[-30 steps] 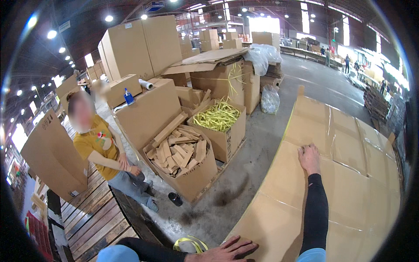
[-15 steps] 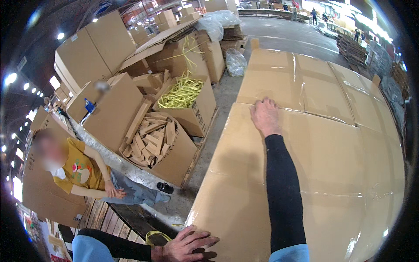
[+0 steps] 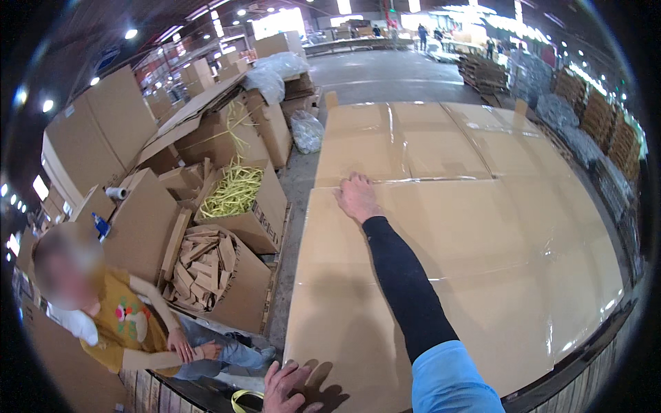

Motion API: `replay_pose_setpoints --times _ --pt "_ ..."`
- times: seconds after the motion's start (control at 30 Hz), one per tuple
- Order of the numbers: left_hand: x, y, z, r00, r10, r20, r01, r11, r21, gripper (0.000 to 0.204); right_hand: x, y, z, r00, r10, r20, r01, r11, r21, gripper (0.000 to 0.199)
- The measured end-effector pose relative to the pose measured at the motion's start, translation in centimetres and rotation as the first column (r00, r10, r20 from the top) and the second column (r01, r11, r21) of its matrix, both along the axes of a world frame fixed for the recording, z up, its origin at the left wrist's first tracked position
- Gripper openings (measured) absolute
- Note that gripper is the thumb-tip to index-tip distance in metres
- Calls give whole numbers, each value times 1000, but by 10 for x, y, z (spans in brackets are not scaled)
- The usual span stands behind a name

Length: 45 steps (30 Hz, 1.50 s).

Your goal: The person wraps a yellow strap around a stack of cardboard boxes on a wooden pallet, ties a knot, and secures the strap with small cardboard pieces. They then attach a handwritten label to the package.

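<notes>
A broad stack of flat cardboard [image 3: 441, 289], wrapped in clear shiny film or tape, spreads in front of me. My right hand [image 3: 358, 197] reaches across it in a black sleeve. Its palm is down and its fingertips rest, apart, at the seam between the near and far sheets, by the left edge. At the near left corner, my left hand [image 3: 286, 387] sits with spread, slightly bent fingers touching or just over the edge. The lower picture edge cuts that hand off. Beside it shows a loop of yellow strap [image 3: 246, 399].
To the left, a person in a mustard shirt [image 3: 131, 316] sits with hands together. Behind are a box of cardboard scraps [image 3: 241, 289] and a box of yellow strapping [image 3: 234, 193]. A clear plastic bag [image 3: 306, 131] lies on the floor. Stacked pallets [image 3: 599, 110] stand at the right.
The view has turned right and tilted up, so the stack and both hands sit further left. My right hand stays at the seam. My left hand stays near the corner, its fingers more bent.
</notes>
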State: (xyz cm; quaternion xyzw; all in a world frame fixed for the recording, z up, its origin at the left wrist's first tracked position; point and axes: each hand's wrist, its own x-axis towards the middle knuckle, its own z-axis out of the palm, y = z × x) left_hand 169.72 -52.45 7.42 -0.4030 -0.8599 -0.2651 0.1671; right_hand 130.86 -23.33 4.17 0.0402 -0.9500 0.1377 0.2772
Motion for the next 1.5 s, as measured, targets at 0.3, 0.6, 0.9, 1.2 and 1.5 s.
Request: replay_pose_setpoints --times 0.3,0.6,0.9,1.2,1.5 --pt "33 -24 -24 976 195 98 -219 886 409 34 34 1 5 990 117 74 -115 993 -31 43" --pt "38 -18 -50 993 105 60 -121 885 450 22 106 -7 6 962 234 138 -245 967 71 50" --pt "37 -15 -48 992 119 31 -120 868 481 12 113 -12 13 956 234 179 -248 967 57 48" --pt "37 -19 -43 992 85 92 -116 895 430 32 111 -10 8 961 249 123 -257 965 54 47" --pt "30 -18 -31 715 -18 699 -502 682 531 50 108 -12 11 957 261 129 -267 963 37 47"
